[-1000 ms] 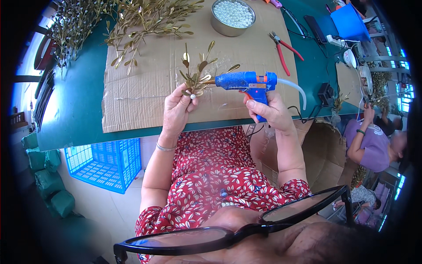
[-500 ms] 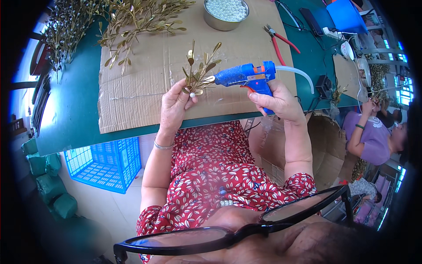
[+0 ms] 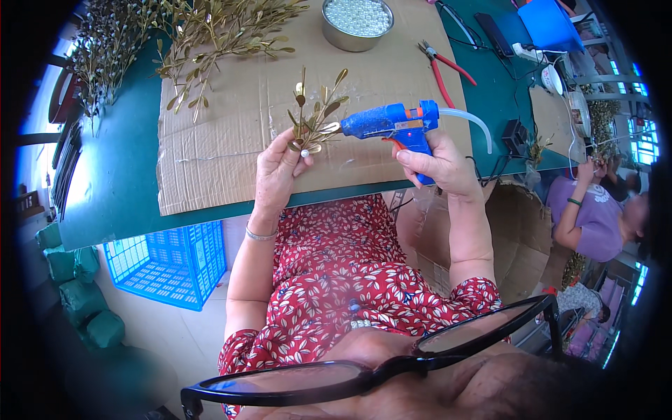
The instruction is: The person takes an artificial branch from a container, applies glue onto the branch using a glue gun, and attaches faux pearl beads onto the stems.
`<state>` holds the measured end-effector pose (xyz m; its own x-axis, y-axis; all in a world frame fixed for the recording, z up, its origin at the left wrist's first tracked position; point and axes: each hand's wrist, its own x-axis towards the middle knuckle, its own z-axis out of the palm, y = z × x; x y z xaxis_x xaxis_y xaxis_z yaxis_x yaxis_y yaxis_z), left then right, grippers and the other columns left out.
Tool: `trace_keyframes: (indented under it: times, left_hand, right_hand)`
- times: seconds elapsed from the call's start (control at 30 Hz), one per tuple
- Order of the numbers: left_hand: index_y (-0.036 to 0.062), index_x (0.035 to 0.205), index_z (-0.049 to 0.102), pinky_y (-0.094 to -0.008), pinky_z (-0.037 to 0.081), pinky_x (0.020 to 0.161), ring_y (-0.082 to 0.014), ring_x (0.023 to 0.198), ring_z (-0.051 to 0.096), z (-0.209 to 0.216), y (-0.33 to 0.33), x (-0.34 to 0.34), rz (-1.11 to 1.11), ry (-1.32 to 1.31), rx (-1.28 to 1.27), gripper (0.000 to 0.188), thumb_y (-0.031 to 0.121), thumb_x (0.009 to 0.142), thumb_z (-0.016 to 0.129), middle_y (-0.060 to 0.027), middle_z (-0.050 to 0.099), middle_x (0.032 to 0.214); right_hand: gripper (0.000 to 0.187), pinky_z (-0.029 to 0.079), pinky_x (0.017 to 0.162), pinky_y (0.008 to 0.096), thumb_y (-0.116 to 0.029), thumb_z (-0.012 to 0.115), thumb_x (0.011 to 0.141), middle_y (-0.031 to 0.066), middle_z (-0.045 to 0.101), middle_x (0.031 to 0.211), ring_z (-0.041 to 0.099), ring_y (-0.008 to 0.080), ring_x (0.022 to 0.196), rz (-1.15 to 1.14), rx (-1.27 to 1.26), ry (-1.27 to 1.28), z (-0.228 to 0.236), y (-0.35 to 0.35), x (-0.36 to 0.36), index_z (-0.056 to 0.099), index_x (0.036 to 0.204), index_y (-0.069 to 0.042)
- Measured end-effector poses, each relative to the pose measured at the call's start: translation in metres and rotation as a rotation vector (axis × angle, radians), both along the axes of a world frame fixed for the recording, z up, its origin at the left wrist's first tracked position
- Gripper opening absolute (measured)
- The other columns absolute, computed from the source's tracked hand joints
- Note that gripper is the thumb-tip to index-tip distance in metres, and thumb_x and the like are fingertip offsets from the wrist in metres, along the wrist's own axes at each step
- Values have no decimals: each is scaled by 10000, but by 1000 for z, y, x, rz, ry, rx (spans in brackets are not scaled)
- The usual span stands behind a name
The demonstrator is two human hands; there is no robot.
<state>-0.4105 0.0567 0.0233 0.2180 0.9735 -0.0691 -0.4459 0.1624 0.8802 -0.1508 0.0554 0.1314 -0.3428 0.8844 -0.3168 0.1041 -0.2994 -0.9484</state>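
The left hand (image 3: 278, 171) pinched a gold sprig (image 3: 315, 119) above the cardboard (image 3: 231, 150); the right hand (image 3: 437, 161) gripped a blue glue gun (image 3: 392, 122) — nozzle touching the leaves. Beyond lay a bead tin (image 3: 357, 24) and red pliers (image 3: 442, 70) — well apart.

The person wears a short-sleeved red garment printed all over with small white leaves and dotted with blue; its sleeves end above the elbows, at about seven and four o'clock from the picture's middle. Both forearms are bare. A thin silvery bangle circles the wrist of the left hand (image 3: 277, 175). The right hand (image 3: 437, 162) shows no ring or band. Dark-framed glasses with broad lenses sit at six o'clock, at the lower edge.
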Motion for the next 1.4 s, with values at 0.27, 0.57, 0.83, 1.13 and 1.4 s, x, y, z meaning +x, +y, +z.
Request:
trace_keyframes:
  times: [0.27,0.57,0.83,1.13,1.4]
  left_hand:
    - [-10,1249,494,-182,332,546,-73,642,414,-4,0,4,87,-110,-26,308,33,949,439,-69,560,874]
    - [-9,1216,489,-214,382,600,-106,776,473,-6,4,-2,331,-454,-79,275,52,962,401,-116,530,1184]
    - [24,1226,487,-209,385,601,-100,772,472,-4,5,3,349,-412,-49,277,68,964,413,-89,509,1228]
    - [21,1274,466,-196,304,561,-76,639,381,4,1,3,268,-300,-74,325,108,961,451,-42,524,842]
    - [-7,1289,450,-191,283,551,-75,623,349,5,3,9,256,-287,-82,343,101,963,442,-39,502,833]
  right_hand:
    - [374,366,417,189,-262,628,826,52,560,699,477,71,458,-112,7,117,2,-8,1,554,1062,19]
    - [292,415,482,204,-239,574,908,87,564,774,531,99,622,-461,32,387,-40,24,39,524,1071,-2]
    - [285,381,436,183,-233,641,867,6,546,701,483,37,535,-235,39,-65,-69,47,17,546,1004,-1]
    - [223,466,668,372,-204,615,821,152,646,781,624,293,736,-218,761,-682,-35,127,11,631,911,0]
    - [198,485,724,377,-113,621,740,163,651,817,628,286,781,170,801,-956,-39,242,-23,649,910,-15]
